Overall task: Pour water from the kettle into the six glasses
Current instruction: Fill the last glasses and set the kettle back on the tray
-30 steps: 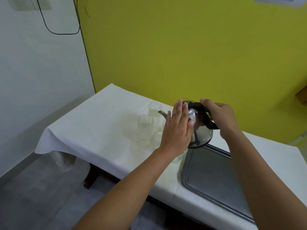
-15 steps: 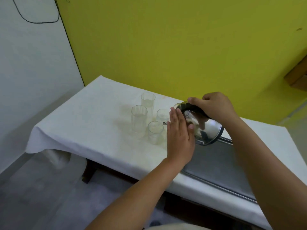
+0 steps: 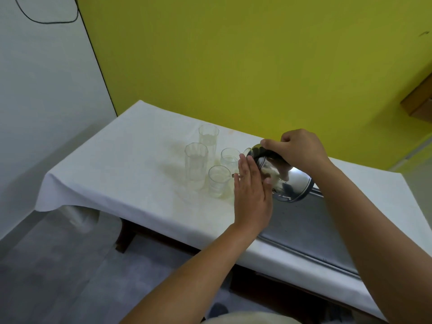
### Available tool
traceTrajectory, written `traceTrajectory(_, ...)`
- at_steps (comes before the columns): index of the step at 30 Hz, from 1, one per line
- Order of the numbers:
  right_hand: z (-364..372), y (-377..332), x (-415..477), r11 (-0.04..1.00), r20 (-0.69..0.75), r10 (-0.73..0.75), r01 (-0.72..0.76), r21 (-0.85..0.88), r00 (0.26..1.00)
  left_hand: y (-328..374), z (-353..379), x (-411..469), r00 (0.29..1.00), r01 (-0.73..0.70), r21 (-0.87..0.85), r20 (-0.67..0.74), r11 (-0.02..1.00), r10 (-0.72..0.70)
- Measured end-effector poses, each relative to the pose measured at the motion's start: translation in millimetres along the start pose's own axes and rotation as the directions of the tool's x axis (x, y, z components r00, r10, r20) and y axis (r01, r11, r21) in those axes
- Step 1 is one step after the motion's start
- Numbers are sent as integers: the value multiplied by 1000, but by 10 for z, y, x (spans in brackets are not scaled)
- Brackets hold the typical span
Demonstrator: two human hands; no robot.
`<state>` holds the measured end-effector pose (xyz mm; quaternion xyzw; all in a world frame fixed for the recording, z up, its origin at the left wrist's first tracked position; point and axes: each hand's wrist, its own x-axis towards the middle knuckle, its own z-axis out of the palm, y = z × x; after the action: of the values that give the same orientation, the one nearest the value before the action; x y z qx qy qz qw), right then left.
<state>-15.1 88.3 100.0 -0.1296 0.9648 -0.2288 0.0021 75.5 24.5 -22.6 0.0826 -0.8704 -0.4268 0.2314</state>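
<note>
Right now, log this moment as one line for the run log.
phase: pouring | right hand: grips tilted shiny steel kettle | left hand: flat against kettle | target: short clear glass

Plain room: yellow wall (image 3: 233, 54), clothed table (image 3: 131, 174).

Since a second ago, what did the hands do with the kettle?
The right hand tipped the kettle much further over toward the glasses, its shiny bottom now facing the camera. The left hand stays flat against the kettle's side. The glasses and the tray have not moved on the table.
</note>
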Motion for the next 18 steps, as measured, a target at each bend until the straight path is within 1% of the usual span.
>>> traceTrajectory(9, 5, -44, -20, 1000, -14, -13, 13, 18, 1000, -3, 1, 49, 999, 11, 8, -42, 1000, -10)
traceTrajectory(18, 20, -128, 12, 996, -26, -61, 59, -64, 998, -31, -15, 52, 999, 21, -11, -48, 1000, -21)
